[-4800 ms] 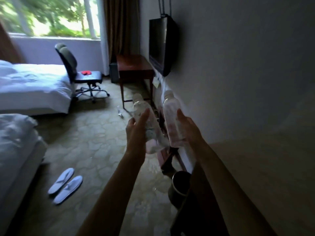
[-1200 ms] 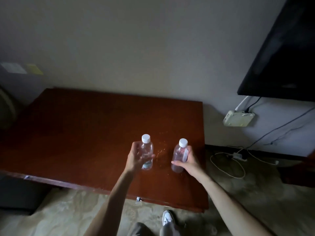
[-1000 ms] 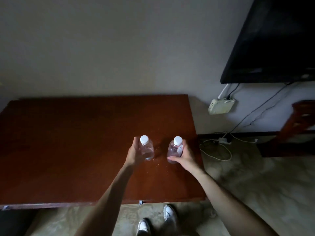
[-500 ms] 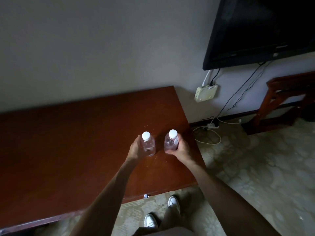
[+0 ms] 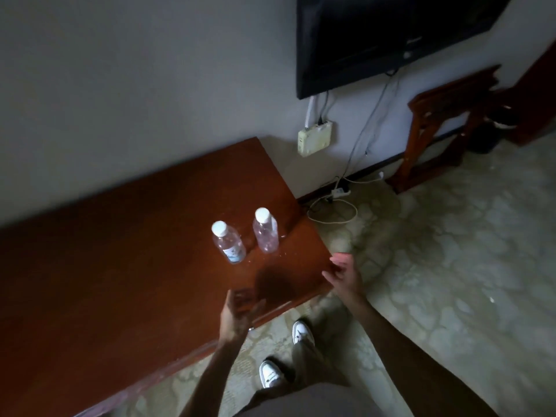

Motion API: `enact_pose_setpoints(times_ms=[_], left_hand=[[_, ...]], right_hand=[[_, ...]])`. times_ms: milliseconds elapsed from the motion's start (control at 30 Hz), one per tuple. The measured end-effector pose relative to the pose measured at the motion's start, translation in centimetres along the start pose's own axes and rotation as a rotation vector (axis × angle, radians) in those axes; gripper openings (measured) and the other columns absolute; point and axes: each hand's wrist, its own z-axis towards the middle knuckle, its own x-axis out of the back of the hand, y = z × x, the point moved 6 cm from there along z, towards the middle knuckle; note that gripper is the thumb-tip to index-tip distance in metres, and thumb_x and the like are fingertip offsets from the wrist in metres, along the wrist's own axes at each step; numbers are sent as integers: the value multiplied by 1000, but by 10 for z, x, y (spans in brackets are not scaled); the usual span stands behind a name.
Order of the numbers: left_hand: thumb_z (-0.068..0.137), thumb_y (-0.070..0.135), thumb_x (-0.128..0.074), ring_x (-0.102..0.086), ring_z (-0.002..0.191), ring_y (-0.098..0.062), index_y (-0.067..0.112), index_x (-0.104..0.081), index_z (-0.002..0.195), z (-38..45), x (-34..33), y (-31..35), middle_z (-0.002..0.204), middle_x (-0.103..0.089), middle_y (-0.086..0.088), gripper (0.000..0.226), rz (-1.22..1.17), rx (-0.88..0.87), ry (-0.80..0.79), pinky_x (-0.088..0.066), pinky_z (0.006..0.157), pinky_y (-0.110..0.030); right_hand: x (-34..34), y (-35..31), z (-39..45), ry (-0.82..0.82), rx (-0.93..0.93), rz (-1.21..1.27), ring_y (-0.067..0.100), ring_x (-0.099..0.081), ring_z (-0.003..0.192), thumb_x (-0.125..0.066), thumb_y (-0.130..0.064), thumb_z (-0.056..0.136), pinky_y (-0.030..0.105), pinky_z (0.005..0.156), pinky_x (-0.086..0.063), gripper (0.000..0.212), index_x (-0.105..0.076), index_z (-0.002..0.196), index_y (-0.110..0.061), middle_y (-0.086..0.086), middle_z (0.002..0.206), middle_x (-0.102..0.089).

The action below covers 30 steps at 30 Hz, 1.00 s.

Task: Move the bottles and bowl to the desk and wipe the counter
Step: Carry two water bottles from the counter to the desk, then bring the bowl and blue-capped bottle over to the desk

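**Two bottles stand on the wooden surface, both hands free**

Two small clear plastic bottles with white caps stand upright on the reddish-brown wooden surface, near its right end and close to each other without touching. The left bottle carries a pale label with a blue mark low on its side; the right bottle shows no label from this angle. A few small droplets or glints lie on the wood around their bases.

Both hands are off the bottles and hold nothing. The left hand hovers over the near edge of the surface, palm turned inward, its fingers loosely spread; it is blurred, so finer detail cannot be told. The right hand hangs just past the right front corner of the surface, fingers relaxed and slightly parted, thumb apart from them. Each hand is well apart from the bottle on its side.

The surface stands against a plain grey wall. A dark flat television hangs on that wall to the right, with a cream-coloured box mounted below it and pale cables running down to a loop on the patterned beige carpet. A dark carved wooden stand is against the wall farther right. The person's two white shoes show on the carpet beside the near edge of the surface. No bowl is in view.
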Motion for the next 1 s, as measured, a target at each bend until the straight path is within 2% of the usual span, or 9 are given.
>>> enact_pose_setpoints(times_ms=[100,200,367,467,567,633,700,833,1000], left_hand=[[73,9,-83,-71,77,-6,7,-64,98,-32,-67,25,88,-73,-4,31,76,-45,-258,-56,68,-28],[82,9,-75,-66,81,-21,11,-65,94,-46,-143,44,91,-70,-13,16,171,-13,-512,-53,72,-38],[94,27,-62,-62,55,-4,16,-57,80,-67,-254,46,83,-59,-10,18,367,246,-905,-47,51,-17],[93,32,-63,-63,77,-17,18,-63,85,-73,-307,54,92,-64,-10,17,465,235,-979,-47,61,-21],[93,33,-62,-64,86,-18,20,-63,92,-79,-360,55,96,-68,-6,13,544,236,-1025,-49,65,-24],[95,31,-59,-63,81,-15,19,-61,95,-77,-394,52,94,-67,-4,12,635,221,-1034,-47,63,-23],[93,29,-61,-60,80,-16,17,-60,97,-69,-418,49,92,-65,-5,12,734,229,-1018,-43,65,-25],[73,29,-81,-61,70,-18,13,-62,85,-30,-449,47,81,-62,-7,28,750,270,-889,-45,63,-28],[95,27,-61,-58,73,-20,13,-56,87,1,-492,80,84,-61,-9,17,739,382,-720,-45,61,-28]], right_hand=[[49,44,-49,140,-188,139,19,-61,91,-74,-3,80,23,77,-53,35,-56,109,-10,7,105,-63],[94,113,-111,145,-530,180,28,-66,90,-74,-25,80,38,72,-52,36,-54,110,-19,8,100,-66],[161,219,-242,273,-1019,360,20,-50,59,-57,-16,91,27,58,-38,9,-60,96,-9,9,74,-57],[185,264,-305,385,-1149,457,18,-52,47,-52,-12,96,21,46,-43,4,-54,93,-11,8,63,-57],[213,288,-327,455,-1202,498,17,-53,50,-57,-13,96,20,42,-46,13,-55,107,-8,14,75,-60],[243,295,-314,489,-1211,538,14,-49,40,-52,-10,97,16,38,-39,6,-56,93,-9,10,59,-58],[281,302,-289,471,-1218,497,11,-46,30,-48,-7,97,17,34,-35,25,-52,72,-9,1,40,-51],[361,291,-202,418,-1056,523,19,-56,63,-58,-17,95,27,58,-44,17,-55,82,-5,12,78,-61],[465,254,-100,445,-886,573,18,-59,78,-55,-18,96,27,64,-43,10,-55,99,-9,11,98,-62]])
